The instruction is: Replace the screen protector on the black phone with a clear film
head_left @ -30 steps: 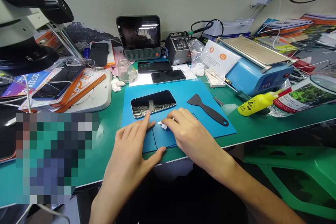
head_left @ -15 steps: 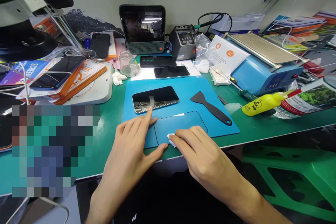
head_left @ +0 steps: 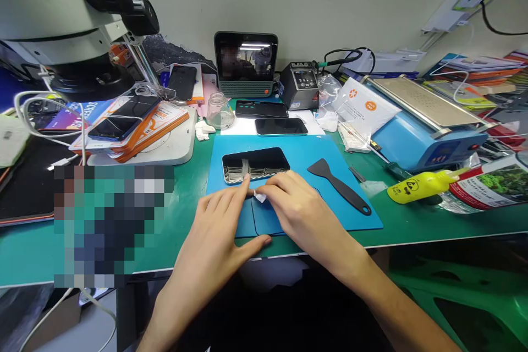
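Observation:
My left hand (head_left: 216, 231) lies spread and flat on the blue mat (head_left: 330, 143), its forefinger and thumb holding down the left edge of a clear sheet (head_left: 264, 220) that rests on the mat. My right hand (head_left: 297, 209) presses a small white wipe (head_left: 259, 196) against the far left part of that sheet, fingers closed over the wipe. Just beyond both hands a black phone screen (head_left: 256, 164) lies face up on the mat. To the right of my right hand rests a black plastic scraper (head_left: 339, 186).
A microscope (head_left: 70, 38) stands at the left over stacked phones and orange boxes (head_left: 136, 126). Behind the mat are two more phones (head_left: 280, 126), a glass jar (head_left: 218, 111), a small display (head_left: 246, 63) and a soldering station (head_left: 304, 85). A blue heating machine (head_left: 424, 121) and a yellow bottle (head_left: 421, 186) sit right.
My right hand slid the wipe toward me down the sheet, then back away to its far left corner. The left hand stayed put. The camera turned left.

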Available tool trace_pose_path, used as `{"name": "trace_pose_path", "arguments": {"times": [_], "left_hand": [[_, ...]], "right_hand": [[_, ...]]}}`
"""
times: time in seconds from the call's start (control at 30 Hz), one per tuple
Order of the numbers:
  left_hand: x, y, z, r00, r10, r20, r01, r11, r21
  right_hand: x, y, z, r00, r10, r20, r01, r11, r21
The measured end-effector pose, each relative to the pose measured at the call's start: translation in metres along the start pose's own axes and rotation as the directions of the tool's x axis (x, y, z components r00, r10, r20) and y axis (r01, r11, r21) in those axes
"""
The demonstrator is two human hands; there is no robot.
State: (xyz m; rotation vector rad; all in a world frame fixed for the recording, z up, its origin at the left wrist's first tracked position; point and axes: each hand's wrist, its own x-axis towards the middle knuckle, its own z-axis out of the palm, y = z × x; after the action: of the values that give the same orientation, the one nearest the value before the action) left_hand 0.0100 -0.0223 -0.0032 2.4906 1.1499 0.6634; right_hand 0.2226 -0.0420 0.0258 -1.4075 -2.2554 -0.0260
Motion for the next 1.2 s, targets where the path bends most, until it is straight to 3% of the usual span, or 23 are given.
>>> {"name": "trace_pose_path", "arguments": {"times": [0.3, 0.77, 0.9, 0.97, 1.07, 1.2], "left_hand": [[0.0, 0.002, 0.002, 1.0, 0.022, -0.014, -0.021, 0.999, 0.04], [-0.002, 0.002, -0.001, 0.999, 0.048, -0.007, -0.048, 0.998, 0.043], [-0.002, 0.001, 0.0, 0.999, 0.044, -0.01, -0.044, 0.998, 0.034], [-0.002, 0.0, 0.001, 0.999, 0.051, -0.017, -0.05, 0.998, 0.045], [-0.001, 0.0, 0.001, 0.998, 0.062, -0.015, -0.061, 0.996, 0.059], [0.0, 0.002, 0.001, 0.997, 0.064, -0.03, -0.061, 0.992, 0.109]], "right_hand": [[-0.015, -0.009, 0.001, 0.997, -0.064, 0.047, 0.069, 0.991, -0.115], [-0.053, -0.034, -0.017, 0.998, -0.051, 0.036, 0.053, 0.997, -0.063], [-0.05, -0.025, -0.025, 0.994, -0.013, 0.112, 0.0, 0.993, 0.114], [-0.044, -0.018, -0.028, 0.998, 0.025, 0.063, -0.037, 0.98, 0.193], [-0.029, -0.011, -0.024, 0.992, 0.093, -0.082, -0.078, 0.981, 0.176], [-0.006, -0.011, -0.006, 0.997, 0.047, -0.057, -0.042, 0.995, 0.092]]}}
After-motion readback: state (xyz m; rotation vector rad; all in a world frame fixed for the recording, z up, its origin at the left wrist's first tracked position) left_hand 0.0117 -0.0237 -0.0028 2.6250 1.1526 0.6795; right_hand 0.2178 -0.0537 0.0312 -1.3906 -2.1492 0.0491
